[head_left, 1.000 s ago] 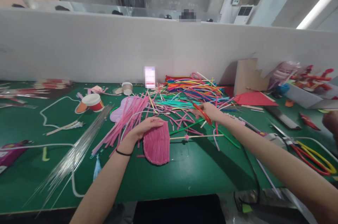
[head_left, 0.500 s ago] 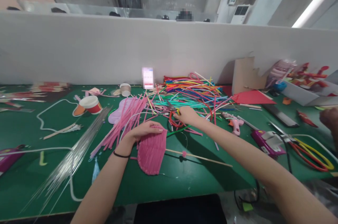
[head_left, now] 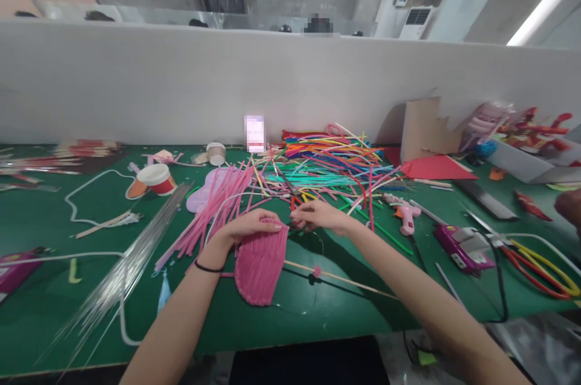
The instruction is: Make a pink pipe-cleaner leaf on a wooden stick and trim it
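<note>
My left hand (head_left: 258, 226) is closed on the top of a pink, fan-shaped panel (head_left: 261, 267) of pipe cleaners laid side by side. Close by on the right, my right hand (head_left: 318, 217) has its fingertips pinched together near the panel's upper corner; what they hold is too small to make out. A thin wire (head_left: 323, 246) curves beneath that hand. Just beyond its fingers, scissors (head_left: 290, 186) with red and yellow handles lie on the pipe cleaners. A wooden stick (head_left: 354, 281) with a small pink bead (head_left: 316, 272) reaches rightward from behind the panel.
Coloured pipe cleaners (head_left: 331, 158) are heaped at the back, pink ones (head_left: 209, 215) to the left. Silver wires (head_left: 136, 252) and a paper cup (head_left: 157, 179) lie further left. A pink glue gun (head_left: 407, 218), purple device (head_left: 463, 249) and large scissors (head_left: 540, 264) lie right. Another person's hand (head_left: 569, 209) shows at the edge.
My right hand has let go of the scissors and come down toward the pink panel, fingers now pinched. Green pipe cleaners beside it have shifted rightward. My left hand stays on the panel.
</note>
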The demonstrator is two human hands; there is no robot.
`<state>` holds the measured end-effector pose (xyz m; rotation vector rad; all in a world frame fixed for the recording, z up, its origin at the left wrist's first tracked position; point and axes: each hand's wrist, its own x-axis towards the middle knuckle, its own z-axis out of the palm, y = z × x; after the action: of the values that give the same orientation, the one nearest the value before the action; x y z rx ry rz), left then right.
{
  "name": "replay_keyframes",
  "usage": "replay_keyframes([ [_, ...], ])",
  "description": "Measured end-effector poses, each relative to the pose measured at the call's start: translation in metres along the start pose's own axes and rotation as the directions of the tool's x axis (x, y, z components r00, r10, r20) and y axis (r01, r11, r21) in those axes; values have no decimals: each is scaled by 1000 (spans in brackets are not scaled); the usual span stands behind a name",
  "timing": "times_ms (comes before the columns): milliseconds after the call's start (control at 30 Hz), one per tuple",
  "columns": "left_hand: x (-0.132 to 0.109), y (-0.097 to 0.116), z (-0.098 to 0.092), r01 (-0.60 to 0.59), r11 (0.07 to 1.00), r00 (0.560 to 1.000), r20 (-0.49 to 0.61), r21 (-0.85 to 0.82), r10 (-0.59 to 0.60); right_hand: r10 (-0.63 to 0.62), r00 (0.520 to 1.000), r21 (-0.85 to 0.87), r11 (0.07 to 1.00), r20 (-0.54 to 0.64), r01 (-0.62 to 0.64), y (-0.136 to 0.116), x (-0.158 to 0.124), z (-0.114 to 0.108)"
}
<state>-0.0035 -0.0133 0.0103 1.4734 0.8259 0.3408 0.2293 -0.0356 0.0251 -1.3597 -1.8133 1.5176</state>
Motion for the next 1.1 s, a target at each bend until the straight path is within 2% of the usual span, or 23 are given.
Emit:
replay_keyframes([
  [33,1,0,1,-3,1000,1000,8,12,3,27,994,170,984,104,-44,8,-1,2],
  [100,2,-1,3,-8,1000,999,33,28,7,26,976,348,932,215,-102,21,0,8],
  [167,3,-1,5,-13,999,999,50,37,11,6,967,397,911,254,-110,31,1,13],
  [233,3,0,6,-19,998,999,32,52,18,-13,970,399,913,243,-88,35,2,15],
  [400,3,4,6,-29,1000,996,-79,10,30,-25,986,422,906,164,-47,36,1,14],
  [500,2,5,5,-20,1000,996,-84,-14,18,-33,990,443,896,138,-32,39,0,17],
  [600,3,1,1,-17,999,993,-119,-44,11,-16,999,476,880,38,-4,44,-1,22],
  [667,5,-3,-1,-25,989,969,-245,-146,-12,-1,997,531,846,-74,40,46,-1,22],
  [733,8,-7,-4,-72,946,928,-369,-315,-52,11,978,599,792,-206,117,45,-1,20],
  [800,11,-9,-6,-133,862,907,-412,-489,-93,40,944,651,734,-327,194,43,-1,17],
  [867,13,-8,-6,-177,769,911,-399,-615,-109,84,909,684,688,-407,243,41,0,14],
  [967,16,-4,-2,-261,699,914,-403,-665,-42,125,893,707,661,-433,251,38,-2,13],
  [1100,18,-2,4,-312,741,905,-424,-595,41,104,925,684,704,-365,191,38,-7,13],
])
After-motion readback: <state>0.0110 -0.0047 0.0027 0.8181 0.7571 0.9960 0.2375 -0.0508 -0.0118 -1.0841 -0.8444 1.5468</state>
